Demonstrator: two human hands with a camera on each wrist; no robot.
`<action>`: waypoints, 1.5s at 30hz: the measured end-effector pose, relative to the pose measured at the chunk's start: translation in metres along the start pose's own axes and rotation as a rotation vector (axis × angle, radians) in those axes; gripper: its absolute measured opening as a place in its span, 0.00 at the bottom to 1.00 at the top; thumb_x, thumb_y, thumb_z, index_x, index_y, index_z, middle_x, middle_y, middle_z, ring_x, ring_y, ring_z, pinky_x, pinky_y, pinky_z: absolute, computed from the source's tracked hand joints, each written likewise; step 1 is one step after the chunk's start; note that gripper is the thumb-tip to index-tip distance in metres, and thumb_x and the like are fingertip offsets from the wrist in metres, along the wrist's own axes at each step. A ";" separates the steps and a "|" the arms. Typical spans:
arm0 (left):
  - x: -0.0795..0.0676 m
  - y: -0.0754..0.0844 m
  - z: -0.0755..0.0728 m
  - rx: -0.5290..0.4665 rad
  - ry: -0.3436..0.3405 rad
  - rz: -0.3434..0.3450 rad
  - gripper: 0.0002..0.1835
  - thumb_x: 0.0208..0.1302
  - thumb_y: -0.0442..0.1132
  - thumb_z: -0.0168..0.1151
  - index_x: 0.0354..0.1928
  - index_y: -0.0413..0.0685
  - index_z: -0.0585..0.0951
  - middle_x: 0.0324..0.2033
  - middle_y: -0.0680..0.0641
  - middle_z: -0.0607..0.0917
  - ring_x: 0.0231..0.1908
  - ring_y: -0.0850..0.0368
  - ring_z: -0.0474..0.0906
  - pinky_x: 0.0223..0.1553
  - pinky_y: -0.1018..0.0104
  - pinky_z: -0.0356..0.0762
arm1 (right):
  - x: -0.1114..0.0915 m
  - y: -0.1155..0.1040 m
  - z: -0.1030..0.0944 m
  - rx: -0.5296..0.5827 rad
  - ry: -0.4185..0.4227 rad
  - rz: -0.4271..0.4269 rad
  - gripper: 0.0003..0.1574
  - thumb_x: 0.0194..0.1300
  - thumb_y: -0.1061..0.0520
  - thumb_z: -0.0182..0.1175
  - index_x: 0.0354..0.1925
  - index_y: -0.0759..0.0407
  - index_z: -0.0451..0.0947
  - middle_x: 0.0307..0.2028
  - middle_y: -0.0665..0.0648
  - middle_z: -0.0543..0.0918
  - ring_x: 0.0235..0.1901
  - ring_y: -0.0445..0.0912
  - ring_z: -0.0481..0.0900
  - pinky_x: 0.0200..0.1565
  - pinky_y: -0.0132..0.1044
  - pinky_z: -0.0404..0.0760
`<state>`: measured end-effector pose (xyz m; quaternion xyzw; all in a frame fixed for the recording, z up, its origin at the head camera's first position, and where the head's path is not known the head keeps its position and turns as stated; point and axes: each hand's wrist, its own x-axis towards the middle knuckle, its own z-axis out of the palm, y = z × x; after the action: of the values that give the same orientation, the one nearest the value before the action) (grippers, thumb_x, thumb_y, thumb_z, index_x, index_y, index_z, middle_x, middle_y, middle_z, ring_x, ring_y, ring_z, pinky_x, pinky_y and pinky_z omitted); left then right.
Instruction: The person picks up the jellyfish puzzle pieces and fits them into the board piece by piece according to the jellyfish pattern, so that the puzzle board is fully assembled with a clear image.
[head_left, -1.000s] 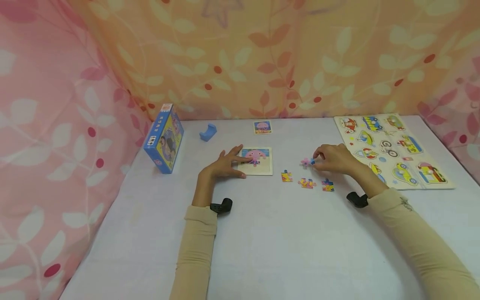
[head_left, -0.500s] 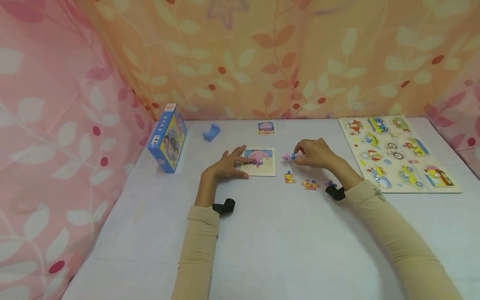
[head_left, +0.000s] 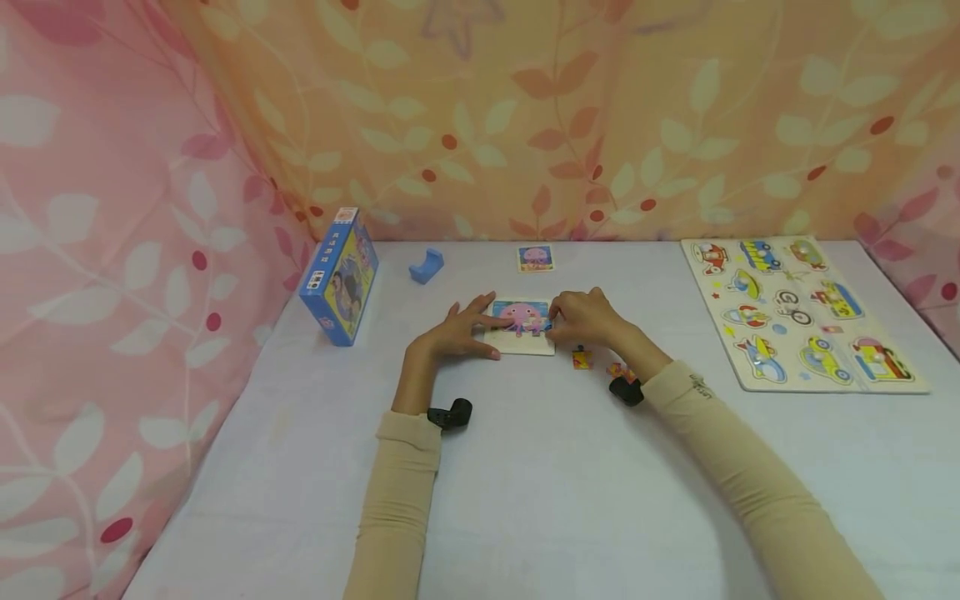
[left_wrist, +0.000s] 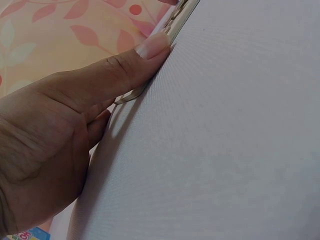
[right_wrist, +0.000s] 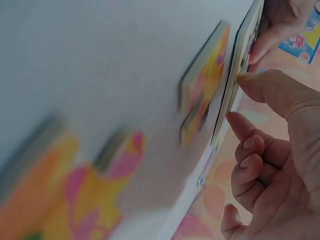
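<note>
A square, pale jigsaw tray [head_left: 517, 346] is placed between the two hands, closer to the far edge of the white-covered table [head_left: 555, 483] than to the near one. Its upper part is filled by the assembled picture of a pink octopus [head_left: 521, 312] with dark eyes on a blue ground; along the near edge, the cream base is exposed. In both wrist views the tray is seen edge-on, as a thin slab. A jigsaw piece [head_left: 541, 324], pink with a blue right end, is pinched at the tray's right side between thumb and index finger of the right hand [head_left: 588, 317]; whether it is fully seated cannot be told. The left hand [head_left: 459, 332] is spread, its grip relaxed, with the index finger laid on the octopus and the thumb rested against the tray's near edge. A yellow-orange piece [head_left: 582, 360] is seen just beside the tray's near right corner; a pink-and-yellow piece [head_left: 617, 370] is partly covered by a black wrist camera [head_left: 626, 392]. An octopus card [head_left: 536, 258] is placed by the table's far edge, a blue box [head_left: 340, 279] is stood near the far left corner beside a curved blue block [head_left: 427, 267], and a vehicle puzzle board [head_left: 787, 367] is laid at the far right corner.
</note>
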<state>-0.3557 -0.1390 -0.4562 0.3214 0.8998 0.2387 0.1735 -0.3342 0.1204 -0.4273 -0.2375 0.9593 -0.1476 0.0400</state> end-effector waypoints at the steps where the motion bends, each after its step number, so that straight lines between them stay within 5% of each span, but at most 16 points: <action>1: 0.000 0.000 0.000 0.003 0.000 0.001 0.36 0.49 0.57 0.67 0.63 0.66 0.68 0.73 0.49 0.41 0.72 0.52 0.32 0.68 0.44 0.21 | 0.001 -0.001 0.002 0.000 0.004 0.000 0.21 0.51 0.45 0.66 0.38 0.59 0.80 0.31 0.52 0.80 0.29 0.45 0.71 0.38 0.44 0.59; 10: -0.001 -0.001 0.000 -0.004 0.004 0.003 0.36 0.50 0.56 0.67 0.63 0.66 0.68 0.73 0.49 0.41 0.72 0.52 0.32 0.67 0.44 0.21 | 0.004 -0.009 0.002 -0.008 0.014 0.016 0.23 0.51 0.46 0.66 0.40 0.60 0.80 0.39 0.56 0.83 0.34 0.47 0.76 0.40 0.46 0.62; 19: 0.000 0.000 0.000 -0.018 0.012 0.013 0.35 0.50 0.55 0.67 0.63 0.66 0.69 0.73 0.50 0.42 0.72 0.52 0.33 0.67 0.44 0.21 | 0.008 -0.002 -0.001 0.075 -0.030 -0.065 0.23 0.54 0.49 0.66 0.49 0.51 0.80 0.25 0.54 0.71 0.21 0.45 0.62 0.29 0.37 0.56; 25: 0.001 0.001 0.000 -0.002 0.009 0.011 0.35 0.50 0.56 0.67 0.63 0.67 0.68 0.73 0.50 0.41 0.72 0.53 0.33 0.68 0.44 0.22 | 0.014 0.004 -0.001 0.164 -0.111 -0.050 0.22 0.55 0.52 0.66 0.49 0.53 0.78 0.27 0.56 0.75 0.23 0.44 0.62 0.28 0.34 0.60; 31: 0.000 0.000 0.000 -0.005 0.007 -0.005 0.36 0.50 0.56 0.67 0.63 0.67 0.68 0.73 0.51 0.41 0.72 0.54 0.33 0.68 0.44 0.22 | 0.023 0.006 -0.001 0.306 -0.186 0.012 0.21 0.54 0.55 0.66 0.48 0.55 0.79 0.34 0.60 0.80 0.28 0.44 0.63 0.34 0.35 0.63; 36: 0.001 0.000 -0.001 -0.011 0.008 -0.008 0.36 0.50 0.56 0.67 0.63 0.67 0.68 0.73 0.51 0.41 0.72 0.54 0.34 0.68 0.45 0.22 | 0.031 0.003 -0.002 0.276 -0.181 0.079 0.19 0.51 0.52 0.68 0.44 0.51 0.81 0.48 0.58 0.82 0.37 0.43 0.72 0.44 0.44 0.70; 42: -0.004 -0.005 -0.006 -0.063 0.004 -0.037 0.38 0.48 0.53 0.69 0.64 0.66 0.67 0.72 0.56 0.42 0.72 0.52 0.32 0.69 0.45 0.27 | 0.030 -0.005 -0.003 0.195 -0.157 0.138 0.20 0.50 0.49 0.68 0.44 0.47 0.82 0.51 0.57 0.80 0.44 0.48 0.76 0.52 0.57 0.67; 45: -0.007 -0.009 -0.006 -0.077 0.004 -0.042 0.38 0.48 0.52 0.70 0.64 0.64 0.67 0.72 0.58 0.45 0.72 0.51 0.32 0.69 0.45 0.30 | 0.024 -0.003 -0.001 0.231 -0.133 0.107 0.20 0.52 0.50 0.67 0.46 0.49 0.81 0.47 0.59 0.82 0.39 0.49 0.74 0.47 0.50 0.69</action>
<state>-0.3577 -0.1513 -0.4554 0.2952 0.8968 0.2702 0.1888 -0.3541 0.1066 -0.4259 -0.1889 0.9425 -0.2386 0.1383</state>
